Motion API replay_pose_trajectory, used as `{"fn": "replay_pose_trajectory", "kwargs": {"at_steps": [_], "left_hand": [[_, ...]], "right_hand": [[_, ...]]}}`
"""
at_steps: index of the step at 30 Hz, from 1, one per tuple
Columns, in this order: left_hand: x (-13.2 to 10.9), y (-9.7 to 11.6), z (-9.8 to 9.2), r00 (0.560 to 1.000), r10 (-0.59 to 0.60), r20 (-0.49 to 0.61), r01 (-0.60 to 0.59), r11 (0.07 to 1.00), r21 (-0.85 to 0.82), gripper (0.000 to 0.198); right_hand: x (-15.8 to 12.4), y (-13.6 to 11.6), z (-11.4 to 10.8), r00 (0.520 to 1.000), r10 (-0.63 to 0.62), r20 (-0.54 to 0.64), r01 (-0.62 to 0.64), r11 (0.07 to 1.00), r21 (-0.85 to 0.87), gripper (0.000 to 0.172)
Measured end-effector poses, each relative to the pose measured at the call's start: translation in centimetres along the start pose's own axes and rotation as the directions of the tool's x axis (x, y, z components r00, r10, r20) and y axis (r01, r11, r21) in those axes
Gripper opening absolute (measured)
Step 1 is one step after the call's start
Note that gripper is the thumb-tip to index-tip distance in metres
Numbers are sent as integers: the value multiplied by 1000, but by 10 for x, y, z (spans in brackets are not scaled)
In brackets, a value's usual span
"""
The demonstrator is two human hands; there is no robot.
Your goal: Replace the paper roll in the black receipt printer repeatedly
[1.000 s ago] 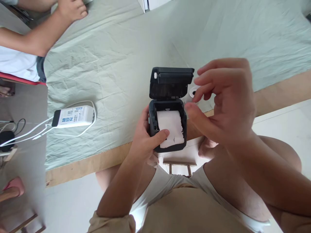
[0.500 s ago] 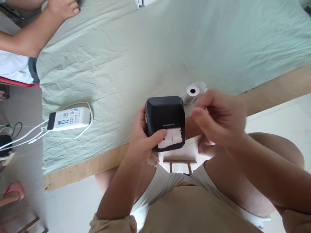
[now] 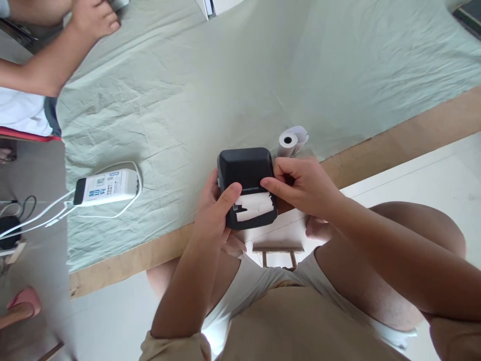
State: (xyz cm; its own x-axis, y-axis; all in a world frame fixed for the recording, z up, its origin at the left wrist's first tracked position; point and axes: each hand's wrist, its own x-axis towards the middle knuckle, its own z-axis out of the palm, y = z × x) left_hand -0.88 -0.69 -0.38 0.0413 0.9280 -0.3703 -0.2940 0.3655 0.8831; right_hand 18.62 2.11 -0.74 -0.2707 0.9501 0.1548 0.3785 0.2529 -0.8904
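Note:
A black label printer (image 3: 244, 168) is held above the table's near edge, tilted toward me. My left hand (image 3: 214, 210) wraps its left side, thumb lying on the top by the brand lettering. Torn white paper (image 3: 254, 206) lies across the printer's lower front part, its edges ragged. My right hand (image 3: 300, 183) grips the printer's right side, thumb on top and curled fingers against the side; the fingertips are partly hidden. Just beyond the right hand stands a white paper roll (image 3: 287, 143) with a dark core and a loose paper end.
A pale green cloth (image 3: 180, 125) covers the table, with a bare wooden edge (image 3: 131, 260) in front. To the left lies a white power strip (image 3: 108, 186) with cables. A co-worker's arm (image 3: 56, 65) rests at the upper left. A dark object (image 3: 469, 17) sits at the far right corner.
My right hand has moved left from the air beside the printer onto its right side. My left thumb has shifted up off the paper. The printer appears slightly further left.

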Motion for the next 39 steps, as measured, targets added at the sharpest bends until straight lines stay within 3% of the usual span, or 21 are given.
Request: {"fn": "replay_pose_trajectory", "kwargs": {"at_steps": [3, 7, 13, 18, 21, 23, 25, 27, 29, 31, 36, 39], "left_hand": [[2, -1, 3, 999, 22, -26, -24, 998, -54, 46], [5, -1, 8, 988, -43, -147, 18, 986, -165, 34], [5, 1, 4, 996, -28, -86, 7, 972, -237, 22], [4, 1, 5, 994, -35, -106, 14, 982, -190, 18], [4, 2, 6, 994, -36, -104, 15, 981, -195, 17], [4, 3, 7, 994, -19, -105, -2, 980, -200, 21], [3, 5, 9, 996, 8, -93, -27, 978, -207, 27], [3, 5, 9, 996, 7, -91, -24, 982, -190, 26], [3, 4, 7, 997, -5, -83, -10, 982, -186, 26], [4, 1, 4, 998, 3, -67, -17, 977, -211, 29], [5, -2, 1, 996, 4, -86, -19, 984, -175, 27], [4, 2, 5, 989, -59, -133, 44, 993, -113, 29]], "right_hand": [[-3, 1, -2, 999, -36, 30, 36, 999, 1, 40], [-6, 5, -6, 998, -50, 28, 49, 998, 42, 34], [-8, 3, -9, 997, -67, 44, 63, 996, 69, 40], [-8, -14, -9, 939, -312, -146, 288, 943, -167, 32], [-3, -24, -7, 877, -341, -338, 274, 934, -231, 26], [3, -27, -7, 849, -361, -387, 249, 918, -309, 23], [8, -28, -6, 851, -414, -324, 252, 862, -440, 20], [13, -30, -5, 899, -395, -190, 225, 787, -574, 14], [16, -35, -4, 963, -264, -62, 157, 729, -666, 10], [19, -43, -2, 992, -119, 46, 115, 687, -718, 10], [26, -58, -3, 976, 55, 210, 119, 672, -731, 10], [28, -59, -7, 969, 105, 222, 77, 729, -681, 25]]}}
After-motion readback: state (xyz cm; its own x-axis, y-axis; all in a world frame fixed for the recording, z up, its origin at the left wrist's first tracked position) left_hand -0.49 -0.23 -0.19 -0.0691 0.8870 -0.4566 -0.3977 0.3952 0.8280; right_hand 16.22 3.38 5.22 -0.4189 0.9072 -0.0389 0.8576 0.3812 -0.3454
